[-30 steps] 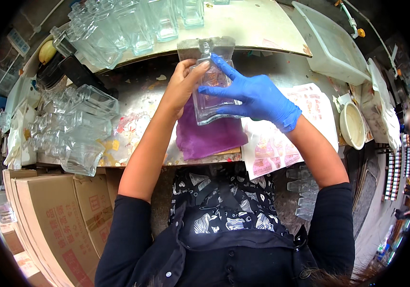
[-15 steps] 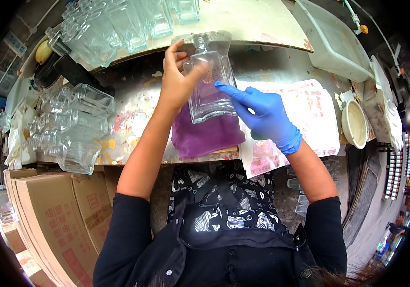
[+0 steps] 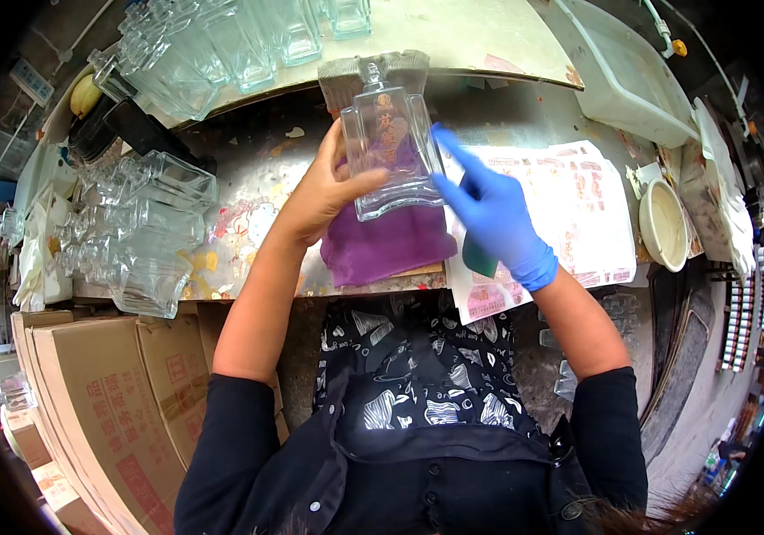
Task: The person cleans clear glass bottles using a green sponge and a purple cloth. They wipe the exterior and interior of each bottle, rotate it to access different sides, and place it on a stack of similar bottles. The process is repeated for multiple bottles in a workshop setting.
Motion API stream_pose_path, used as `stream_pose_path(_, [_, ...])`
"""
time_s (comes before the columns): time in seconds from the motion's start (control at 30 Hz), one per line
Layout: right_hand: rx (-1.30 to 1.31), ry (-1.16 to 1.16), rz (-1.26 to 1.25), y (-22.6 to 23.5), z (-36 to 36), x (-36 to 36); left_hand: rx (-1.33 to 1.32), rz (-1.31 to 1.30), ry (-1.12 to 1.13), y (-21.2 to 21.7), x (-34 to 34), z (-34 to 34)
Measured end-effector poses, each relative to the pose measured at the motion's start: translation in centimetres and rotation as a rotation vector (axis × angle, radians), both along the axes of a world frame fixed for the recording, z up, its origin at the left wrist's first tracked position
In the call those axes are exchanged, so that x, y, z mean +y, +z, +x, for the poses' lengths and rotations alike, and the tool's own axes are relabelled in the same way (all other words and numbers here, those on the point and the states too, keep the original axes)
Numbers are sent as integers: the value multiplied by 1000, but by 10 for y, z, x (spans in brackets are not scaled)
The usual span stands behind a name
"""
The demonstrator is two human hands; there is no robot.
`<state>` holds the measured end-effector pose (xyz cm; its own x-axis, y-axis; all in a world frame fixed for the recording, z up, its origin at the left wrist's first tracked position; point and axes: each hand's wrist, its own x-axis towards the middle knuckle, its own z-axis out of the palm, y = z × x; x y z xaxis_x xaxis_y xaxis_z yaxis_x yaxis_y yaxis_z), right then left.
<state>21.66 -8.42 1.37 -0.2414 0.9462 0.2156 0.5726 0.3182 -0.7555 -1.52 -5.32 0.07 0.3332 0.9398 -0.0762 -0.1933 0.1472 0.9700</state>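
Far out to the left of the purple cloth (image 3: 391, 245), cardboard boxes (image 3: 105, 401) stand below the bench edge, and above them a cluster of empty clear bottles (image 3: 136, 232) lies heaped on the bench top. More clear bottles (image 3: 221, 40) sit in rows up on the pale raised board, up and left of the cloth.

Now the bare left hand (image 3: 324, 192): it is wrapped around the left side of the square glass bottle (image 3: 391, 152), thumb across the front face, fingers behind, and it carries the weight. That bottle has come up. A second ago it lay low over the cloth with both hands pressed on it; now it is lifted, stopper end away from the person, its base just above the cloth's far edge, printed face turned up to view.

Right of the bottle, the blue-gloved right hand (image 3: 489, 218) has let its full grasp go. Fingers stretched out, the tips touch the bottle's right edge and nothing is clamped. That reads as the wiping stroke being over and the glass being held up for a look.

Further right of the cloth, printed paper sheets (image 3: 569, 209) are spread on the bench, then a small white bowl (image 3: 664, 225), and up beyond it a white plastic tub (image 3: 627, 76).
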Motion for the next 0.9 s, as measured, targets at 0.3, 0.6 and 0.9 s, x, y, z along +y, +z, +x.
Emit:
stream_pose_path(0.3, [206, -13, -460, 5, -18, 31, -207, -89, -79, 12, 6, -10])
stream_pose_path(0.6, [245, 147, -617, 11, -7, 37, -160, -63, -23, 3, -8, -11])
stream_pose_path(0.9, [265, 68, -541, -3, -14, 38, 60, 63, -26, -6, -4, -14])
